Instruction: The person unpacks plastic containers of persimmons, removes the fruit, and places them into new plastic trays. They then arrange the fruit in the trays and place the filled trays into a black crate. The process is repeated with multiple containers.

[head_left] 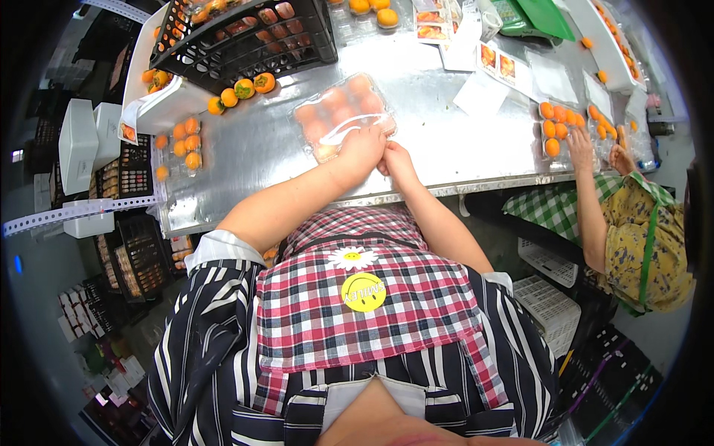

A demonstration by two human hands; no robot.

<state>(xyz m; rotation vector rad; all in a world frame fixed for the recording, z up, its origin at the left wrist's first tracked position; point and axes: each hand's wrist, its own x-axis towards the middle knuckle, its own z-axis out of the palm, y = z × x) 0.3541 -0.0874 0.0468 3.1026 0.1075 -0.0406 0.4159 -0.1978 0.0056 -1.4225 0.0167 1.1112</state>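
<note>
A clear plastic fruit box [343, 113], closed over several round orange-red fruits, lies on the metal table in front of me. Glare on its top hides part of the fruit. My left hand [362, 152] is over the box's near right corner, its fingers bent and pressed to the edge. Right beside it, my right hand [396, 165] has its thumb and fingers pinched together at the same corner. The two hands touch or nearly touch, and their fingertips are partly hidden.
A black crate [245, 56] of packed fruit stands at the far left, with loose persimmons [244, 88] before it. An open tray of persimmons [187, 143] sits left. Printed cards [498, 63] lie at the back right. At right, a co-worker's hands [581, 149] are at fruit trays.
</note>
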